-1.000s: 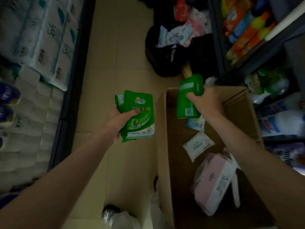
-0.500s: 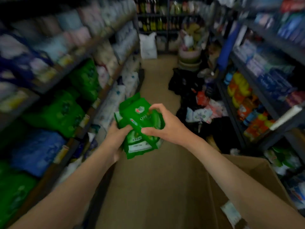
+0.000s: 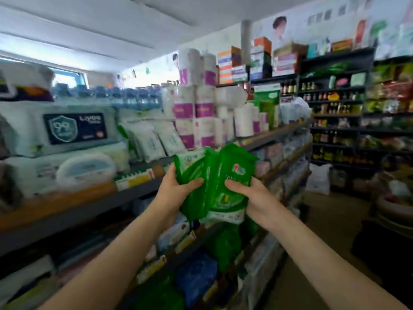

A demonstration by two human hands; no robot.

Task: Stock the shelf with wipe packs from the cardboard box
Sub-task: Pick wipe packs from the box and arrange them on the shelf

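Observation:
Both hands hold a bunch of green wipe packs [image 3: 214, 180] at chest height in front of the left shelving. My left hand [image 3: 176, 193] grips the packs from the left side, thumb across their front. My right hand [image 3: 250, 195] grips them from the right and below. The packs are fanned and tilted, just in front of the upper shelf [image 3: 138, 189]. That shelf carries large white wipe packs [image 3: 73, 128] and smaller white packs [image 3: 154, 139]. The cardboard box is out of view.
Toilet roll stacks [image 3: 196, 108] stand further along the same shelf. Lower shelves [image 3: 201, 253] hold green and blue packs. The aisle floor [image 3: 324, 220] runs to the right, with a white sack [image 3: 318, 179] and dark shelving of bottles [image 3: 335, 108] behind.
The view has swung up from the box and floor to the upper shelf. My right hand brought its green pack over to the left hand's packs, and both raised the bunch.

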